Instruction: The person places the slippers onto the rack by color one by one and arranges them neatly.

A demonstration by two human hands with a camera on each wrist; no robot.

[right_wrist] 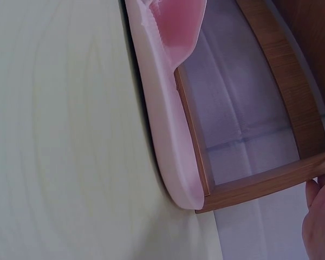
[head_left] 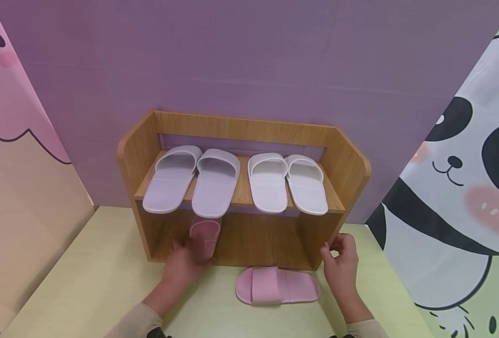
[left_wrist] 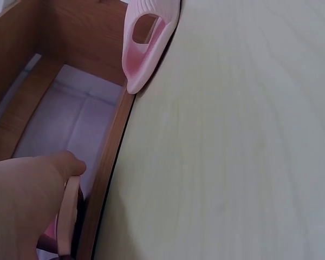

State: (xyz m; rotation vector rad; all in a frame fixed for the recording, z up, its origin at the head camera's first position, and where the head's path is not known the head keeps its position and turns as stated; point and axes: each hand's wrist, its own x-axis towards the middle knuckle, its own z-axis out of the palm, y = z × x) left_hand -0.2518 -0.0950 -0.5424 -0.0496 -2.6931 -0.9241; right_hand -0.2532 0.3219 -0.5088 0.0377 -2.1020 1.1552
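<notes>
A pink slipper [head_left: 207,237] lies on the lower shelf of a wooden shoe rack [head_left: 258,239], its toe strap toward the back. My left hand [head_left: 186,263] grips it by the heel end, thumb over the rim in the left wrist view. A second pink slipper [head_left: 298,285] rests sideways on the tabletop along the rack's front edge. My right hand [head_left: 343,265] holds the front edge of the rack's right side panel [right_wrist: 271,181], with finger and thumb at the wood.
Two lilac slippers [head_left: 215,188] and two white slippers [head_left: 268,188] stand on the upper shelf, heels overhanging its front. A purple wall [head_left: 249,56] rises behind the rack. The pale table [head_left: 106,291] extends in front, with a panda-printed panel [head_left: 456,211] to the right.
</notes>
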